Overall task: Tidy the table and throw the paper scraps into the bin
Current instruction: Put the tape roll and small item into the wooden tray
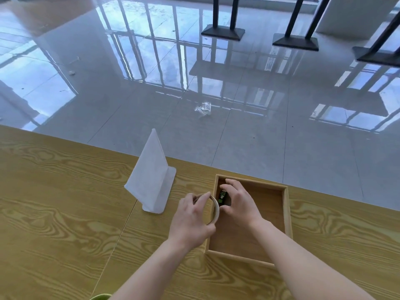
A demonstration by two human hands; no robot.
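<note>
My left hand (192, 219) grips a beige roll of tape (215, 210) and holds it upright at the left wall of an open wooden box (286, 213) on the wood-grain table (60, 202). My right hand (240, 202) reaches inside the box's far left corner, its fingers closed around a small dark object with green on it (223, 197). The bottom of the box is otherwise bare. No paper scraps or bin are in view.
A white upright sign stand (151, 176) stands on the table just left of my hands. A green rim (100, 297) peeks in at the bottom edge. Beyond the table's far edge lies a glossy tiled floor with a crumpled clear wrapper (203, 109) and black table bases (223, 32).
</note>
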